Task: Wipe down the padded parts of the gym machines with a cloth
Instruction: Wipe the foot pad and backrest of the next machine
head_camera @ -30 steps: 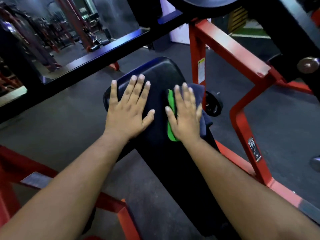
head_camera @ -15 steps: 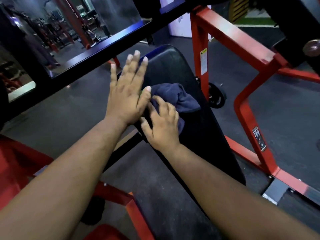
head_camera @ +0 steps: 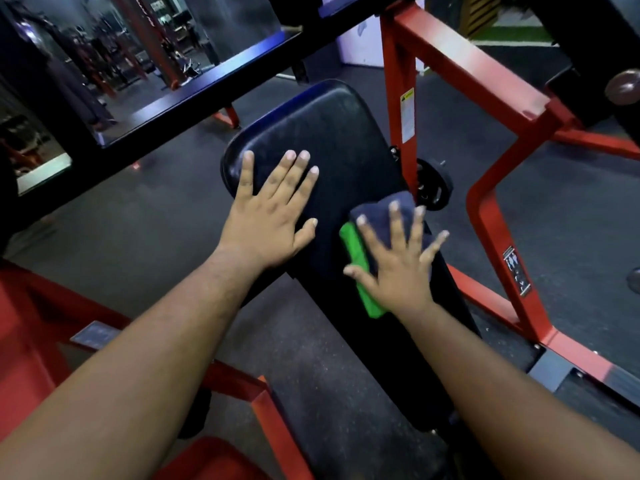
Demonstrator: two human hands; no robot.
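In the head view, you had your right hand (head_camera: 398,268) spread flat on the cloth (head_camera: 377,216), fingers straight and splayed wide, pressing it against the black bench pad (head_camera: 346,133) near the pad's right edge; nothing was gripped, the palm alone held the cloth down, which I judge was the way to drag it across the vinyl with even pressure. The cloth was dark blue with a bright green strip (head_camera: 363,282) showing at the thumb side of your hand, and part of it bunched out beyond your fingertips toward the pad's upper end. Your left hand (head_camera: 270,220) lay flat on the bare pad beside the cloth, toward the pad's left edge, fingers straight and only slightly parted, holding nothing; it looked placed there to brace you and steady the pad while the other hand wiped. The two hands were near each other but not touching. The red steel frame (head_camera: 485,74) rose just right of the pad, and on its upright sat a narrow white warning label (head_camera: 407,114) with a yellow header, its text too small to read. Lower on the frame, right of the pad, a small dark sticker (head_camera: 516,270) carried white pictograms, also unreadable. No brand name showed anywhere.
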